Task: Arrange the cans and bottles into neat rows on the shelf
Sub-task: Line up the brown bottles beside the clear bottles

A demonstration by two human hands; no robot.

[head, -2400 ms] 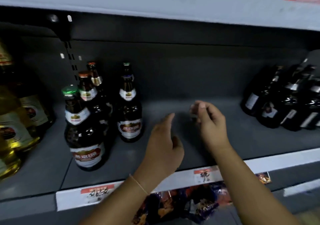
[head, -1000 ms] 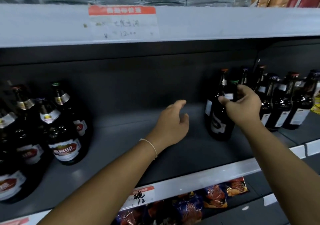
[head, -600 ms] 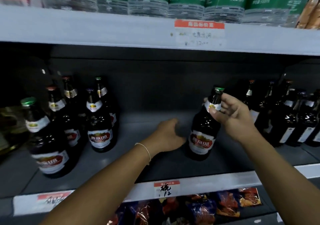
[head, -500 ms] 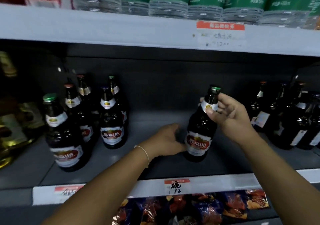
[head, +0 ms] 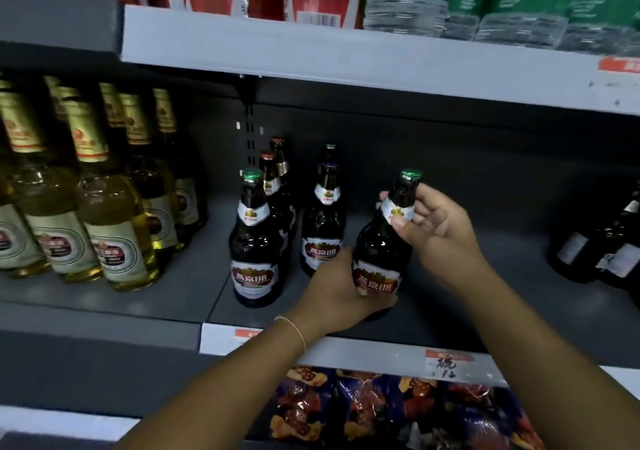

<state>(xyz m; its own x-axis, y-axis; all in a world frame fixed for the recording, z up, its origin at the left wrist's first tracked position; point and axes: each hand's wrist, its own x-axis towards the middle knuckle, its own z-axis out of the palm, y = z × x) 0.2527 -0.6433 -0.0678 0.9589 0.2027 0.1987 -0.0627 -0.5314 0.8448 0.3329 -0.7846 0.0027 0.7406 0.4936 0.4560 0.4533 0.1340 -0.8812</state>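
While the right hand (head: pixel 438 229) pinches the neck label of a green-capped brown beer bottle (head: pixel 382 241) between thumb and curled fingers, the left hand (head: pixel 337 293) wraps round the same bottle's lower body at its red-and-white label, thumb across the front. The bottle leans a little to the left, its base hidden behind the left hand, so whether it touches the dark grey shelf (head: pixel 194 286) cannot be told. It sits toward the front of the shelf, just right of a small group of like beer bottles: a green-capped one (head: pixel 254 241) at the front, two with orange caps (head: pixel 273 179) in file behind it, and another brown bottle (head: pixel 325 214) just beside the held one, partly behind the left hand. Farther left stand rows of pale yellow bottles with gold foil necks (head: pixel 110 214). Dark bottles (head: pixel 602 252) stand well apart at the right edge. A thin bracelet (head: pixel 294 328) circles the left wrist. Snack bags (head: pixel 349 404) lie on the level below.
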